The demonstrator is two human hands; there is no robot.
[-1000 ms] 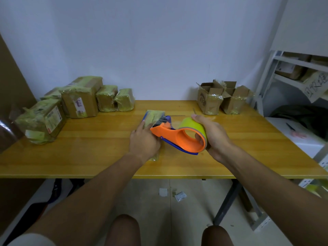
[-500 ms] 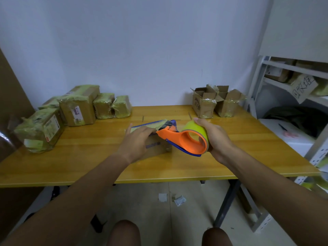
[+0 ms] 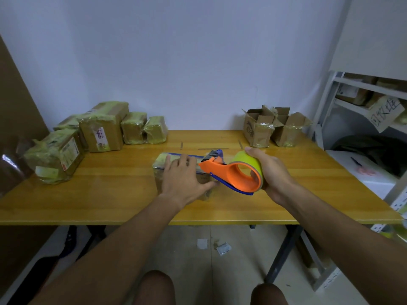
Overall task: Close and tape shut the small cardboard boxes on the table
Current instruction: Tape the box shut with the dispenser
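At frame centre, the small cardboard box [image 3: 182,172] is pressed flat by the left hand [image 3: 184,179], fingers spread. The orange tape dispenser [image 3: 235,175], gripped by the right hand [image 3: 272,172], is set at the box's right end; taping seems underway, and a steady pull with the box pinned is called for next.

White wall [image 3: 198,62] behind counter. Grey shelf rack [image 3: 330,111] at right, holding boxes and a handwritten paper sign [image 3: 384,113]. Paper scraps [image 3: 223,248] on floor [image 3: 193,260]. Brown panel [image 3: 15,102] at left.
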